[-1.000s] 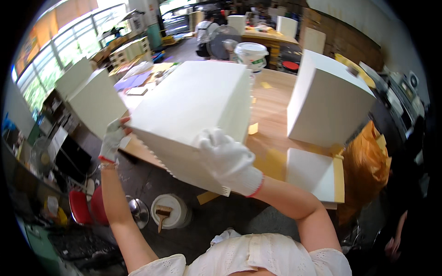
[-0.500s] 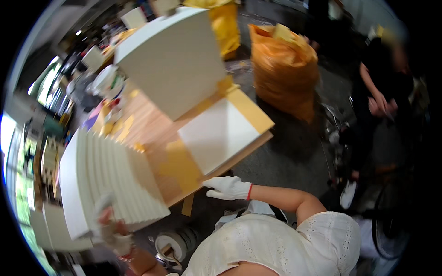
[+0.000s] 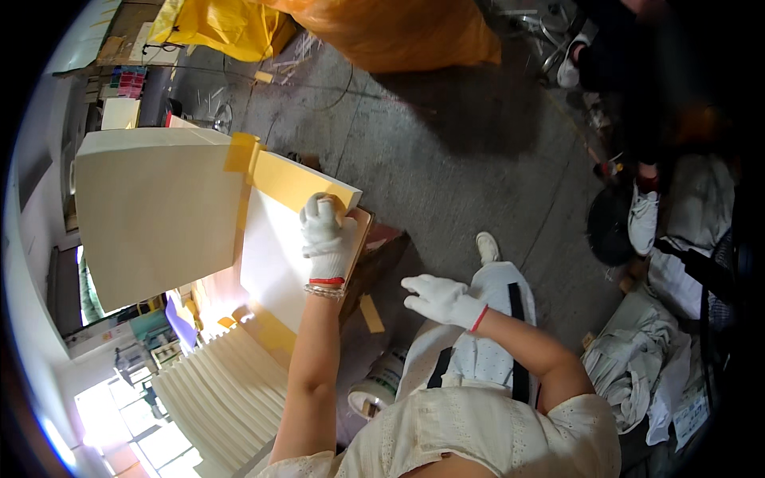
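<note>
My left hand (image 3: 323,231), in a white knit glove with a red cuff, rests at the right part of a white panel (image 3: 267,239) lying flat on the table. Its fingers are curled beside the yellow strip (image 3: 299,177) along the panel's far edge; whatever they hold is hidden. My right hand (image 3: 438,300), gloved alike, hovers above my lap with thumb and fingers apart, holding nothing. A large cream block (image 3: 159,215) stands upright left of the flat panel. Nearer to me is a row of cream curved panels (image 3: 223,386).
An orange sack (image 3: 398,32) and a yellow bag (image 3: 219,28) stand on the far floor. Beside my leg is a white bucket (image 3: 373,394). Pale cloth (image 3: 633,354) lies heaped at right, near another person's white shoe (image 3: 643,219). A yellow strip (image 3: 370,314) hangs by the table edge.
My left hand has moved from the curved panels to the flat panel's strip edge. My right hand has drawn away from the table corner. The view has swung right and downward.
</note>
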`<state>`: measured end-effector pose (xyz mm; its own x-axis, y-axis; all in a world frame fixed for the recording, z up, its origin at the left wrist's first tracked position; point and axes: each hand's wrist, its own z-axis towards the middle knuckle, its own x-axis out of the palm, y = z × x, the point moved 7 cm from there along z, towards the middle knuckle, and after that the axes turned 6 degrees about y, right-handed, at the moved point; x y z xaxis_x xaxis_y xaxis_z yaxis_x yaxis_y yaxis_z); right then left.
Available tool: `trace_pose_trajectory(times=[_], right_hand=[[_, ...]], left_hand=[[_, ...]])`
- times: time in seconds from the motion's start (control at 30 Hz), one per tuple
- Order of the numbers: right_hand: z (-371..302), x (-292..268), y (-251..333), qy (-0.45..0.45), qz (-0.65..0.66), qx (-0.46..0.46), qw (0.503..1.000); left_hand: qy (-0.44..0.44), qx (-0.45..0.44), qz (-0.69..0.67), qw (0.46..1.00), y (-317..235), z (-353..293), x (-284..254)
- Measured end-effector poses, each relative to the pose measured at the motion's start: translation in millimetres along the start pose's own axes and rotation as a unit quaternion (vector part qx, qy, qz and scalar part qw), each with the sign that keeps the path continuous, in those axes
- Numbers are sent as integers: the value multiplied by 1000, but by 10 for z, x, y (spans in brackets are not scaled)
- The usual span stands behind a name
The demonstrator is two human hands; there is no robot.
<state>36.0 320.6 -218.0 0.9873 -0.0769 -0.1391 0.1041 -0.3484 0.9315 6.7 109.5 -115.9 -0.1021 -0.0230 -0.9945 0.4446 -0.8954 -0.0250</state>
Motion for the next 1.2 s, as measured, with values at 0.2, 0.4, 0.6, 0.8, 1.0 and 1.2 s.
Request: trace_pose_trajectory(times=[0.2, 0.4, 0.6, 0.8, 1.0, 1.2], right_hand=[[373, -444, -205, -56, 59, -53, 995], [695, -837, 141, -100, 141, -136, 975], [804, -891, 284, -89, 143, -148, 975], [826, -821, 267, -80, 141, -146, 976], [839, -806, 257, -75, 150, -147, 975], [852, -789, 129, -90, 144, -139, 976]], left_hand=[[19, -56, -231, 971, 292, 52, 18], [72, -196, -426, 880, 565, -23, 126], [99, -214, -419, 877, 638, -57, 146], [87, -168, -380, 905, 536, 13, 93], [13, -56, -142, 988, 176, 44, -11], [22, -66, -115, 991, 125, 71, -19]])
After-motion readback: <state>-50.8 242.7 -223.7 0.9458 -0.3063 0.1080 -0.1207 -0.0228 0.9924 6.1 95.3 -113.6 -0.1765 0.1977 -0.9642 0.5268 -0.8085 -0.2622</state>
